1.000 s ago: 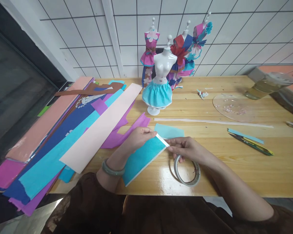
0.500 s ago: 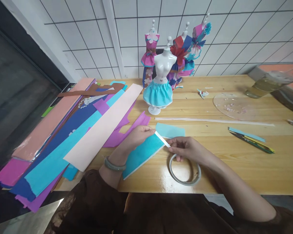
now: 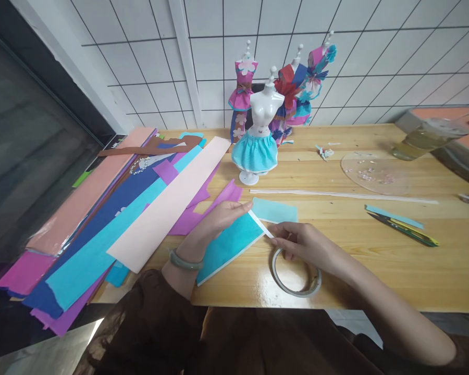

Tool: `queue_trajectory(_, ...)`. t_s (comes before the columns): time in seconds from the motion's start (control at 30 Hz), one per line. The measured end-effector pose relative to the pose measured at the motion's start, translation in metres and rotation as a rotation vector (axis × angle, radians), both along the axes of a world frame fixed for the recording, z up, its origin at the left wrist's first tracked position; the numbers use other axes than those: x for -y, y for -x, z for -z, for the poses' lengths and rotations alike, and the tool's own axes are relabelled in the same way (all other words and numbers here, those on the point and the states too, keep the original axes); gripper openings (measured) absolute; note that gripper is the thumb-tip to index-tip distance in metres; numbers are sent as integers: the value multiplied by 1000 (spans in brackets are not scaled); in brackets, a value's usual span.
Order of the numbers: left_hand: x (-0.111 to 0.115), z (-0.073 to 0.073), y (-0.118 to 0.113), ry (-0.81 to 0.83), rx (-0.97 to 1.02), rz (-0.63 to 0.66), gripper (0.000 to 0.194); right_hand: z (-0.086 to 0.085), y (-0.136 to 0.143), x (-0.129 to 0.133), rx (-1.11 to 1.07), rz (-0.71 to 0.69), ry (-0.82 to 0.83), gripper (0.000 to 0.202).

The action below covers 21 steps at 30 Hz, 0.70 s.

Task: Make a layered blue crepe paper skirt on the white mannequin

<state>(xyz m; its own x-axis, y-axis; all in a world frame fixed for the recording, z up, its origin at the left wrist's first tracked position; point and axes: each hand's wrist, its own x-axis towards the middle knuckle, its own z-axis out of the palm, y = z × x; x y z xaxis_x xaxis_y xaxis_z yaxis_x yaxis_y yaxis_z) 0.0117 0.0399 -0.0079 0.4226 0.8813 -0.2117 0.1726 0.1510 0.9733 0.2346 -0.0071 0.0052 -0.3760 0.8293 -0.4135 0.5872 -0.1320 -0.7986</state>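
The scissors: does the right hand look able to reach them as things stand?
Probably yes: I see nothing between the right hand and the scissors, though the hand seems occupied with the tape strip.

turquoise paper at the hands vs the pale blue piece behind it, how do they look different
Colour: the turquoise paper is deeper; the pale blue piece is lighter.
Edges: the turquoise paper has white edging along its near long side; the pale blue piece shows none.
Position: the turquoise paper is partly covered by the left hand; the pale blue piece lies just beyond, on the wooden table.
Both are blue-toned.
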Motion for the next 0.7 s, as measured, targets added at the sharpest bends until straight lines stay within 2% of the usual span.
queue_trajectory(0.07, 0, 3, -1, -6, -31, 23, 33, -1, 1, 0, 20, -26, -34, 36)
queue_trajectory(0.23, -1, 10, -2, -20, -68, -18, 33, -5, 4, 0, 137, -108, -217, 28)
queue_trajectory(0.47, -2, 10, 0, -1, -17, 19, 31, -16, 5, 1, 201, -140, -298, 27)
queue_trajectory(0.6, -1, 8, 0, 19, -12, 1, 29, -21, 3, 5, 210, -115, -339, 29)
queue_trajectory(0.7, 0, 3, -1, 40, -51, -23, 27, -24, -12, 8, 226, -55, -368, 30)
